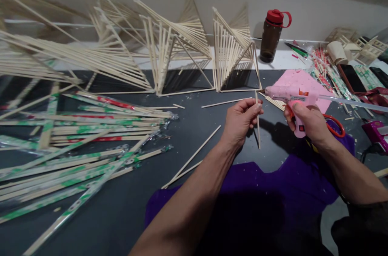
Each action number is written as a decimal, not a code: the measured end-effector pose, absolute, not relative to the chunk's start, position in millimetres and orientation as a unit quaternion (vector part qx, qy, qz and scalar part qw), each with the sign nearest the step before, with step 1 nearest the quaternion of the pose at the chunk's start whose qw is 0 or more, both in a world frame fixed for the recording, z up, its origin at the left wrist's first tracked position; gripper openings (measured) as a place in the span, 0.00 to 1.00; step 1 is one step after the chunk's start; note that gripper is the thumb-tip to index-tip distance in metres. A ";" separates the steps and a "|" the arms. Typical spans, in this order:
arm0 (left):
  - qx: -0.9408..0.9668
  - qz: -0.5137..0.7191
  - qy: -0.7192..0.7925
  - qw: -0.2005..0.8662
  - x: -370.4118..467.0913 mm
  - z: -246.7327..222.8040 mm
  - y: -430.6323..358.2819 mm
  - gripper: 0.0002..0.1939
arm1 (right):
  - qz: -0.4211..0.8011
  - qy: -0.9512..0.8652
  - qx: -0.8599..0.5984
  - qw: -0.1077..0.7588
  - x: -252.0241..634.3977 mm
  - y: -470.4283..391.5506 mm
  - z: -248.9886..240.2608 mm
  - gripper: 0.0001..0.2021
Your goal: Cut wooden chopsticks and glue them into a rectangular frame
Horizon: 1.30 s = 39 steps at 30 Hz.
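Observation:
My left hand (241,118) pinches a thin wooden stick (258,133), held nearly upright above the dark table. In my right hand (307,120) is a pink hot glue gun (291,93), its nozzle pointing left, close to the stick's top end. Whether nozzle and stick touch I cannot tell. A clear glue stick (353,100) juts out of the gun's back. Behind the hands stands a twisted stick structure (233,52), with a similar stick frame (178,46) to its left. Two sticks joined in a V (194,153) lie left of my left hand.
Packs of chopsticks in green-printed wrappers (103,131) spread over the left side. A brown bottle with a red lid (271,36) stands at the back. Orange-handled scissors (335,124) and a pink sheet (321,80) lie near my right hand. Purple cloth (242,175) covers the front edge.

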State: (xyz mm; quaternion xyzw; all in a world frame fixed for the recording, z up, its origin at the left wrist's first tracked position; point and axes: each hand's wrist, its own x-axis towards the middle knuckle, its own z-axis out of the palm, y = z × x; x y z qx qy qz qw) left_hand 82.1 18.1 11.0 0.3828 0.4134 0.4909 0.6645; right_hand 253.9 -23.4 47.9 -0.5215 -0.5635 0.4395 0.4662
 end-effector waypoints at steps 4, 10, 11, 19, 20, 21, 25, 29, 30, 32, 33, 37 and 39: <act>0.382 0.488 0.416 0.666 81.6 9.8 18.4 0.17 | 0.441 -0.560 -0.518 0.473 253.2 -23.0 49.6 0.20; 0.384 0.488 0.412 0.667 80.8 9.5 18.9 0.17 | 0.431 -0.559 -0.529 0.470 253.0 -23.1 49.1 0.21; 0.385 0.487 0.414 0.666 80.8 10.1 18.7 0.16 | 0.431 -0.560 -0.530 0.469 253.0 -23.0 48.7 0.21; 0.392 0.482 0.419 0.662 81.5 11.9 18.2 0.17 | 0.433 -0.557 -0.525 0.476 252.9 -22.5 48.3 0.19; 0.392 0.481 0.420 0.662 81.5 11.5 18.3 0.17 | 0.433 -0.558 -0.525 0.475 252.9 -22.5 48.3 0.19; 0.393 0.480 0.419 0.663 81.5 11.1 18.3 0.17 | 0.433 -0.557 -0.525 0.476 253.0 -22.6 48.3 0.19; 0.393 0.482 0.412 0.666 81.1 10.6 18.2 0.16 | 0.437 -0.551 -0.522 0.483 252.8 -23.2 48.5 0.18; 0.391 0.488 0.413 0.662 80.8 12.3 18.3 0.15 | 0.435 -0.555 -0.523 0.479 253.3 -24.0 48.8 0.18; 0.392 0.489 0.414 0.660 80.7 12.9 18.4 0.15 | 0.433 -0.560 -0.523 0.475 253.7 -24.2 48.7 0.18; 0.393 0.490 0.415 0.658 80.5 13.8 18.3 0.15 | 0.429 -0.565 -0.524 0.471 255.0 -24.3 48.4 0.19; 0.394 0.490 0.414 0.658 80.4 14.1 18.3 0.15 | 0.429 -0.564 -0.524 0.473 255.7 -24.3 48.2 0.19; 0.398 0.493 0.410 0.656 80.1 13.8 17.8 0.14 | 0.429 -0.554 -0.528 0.480 257.6 -24.0 47.3 0.20; 0.401 0.492 0.411 0.654 80.0 13.4 17.7 0.14 | 0.424 -0.554 -0.529 0.483 257.8 -24.0 46.9 0.20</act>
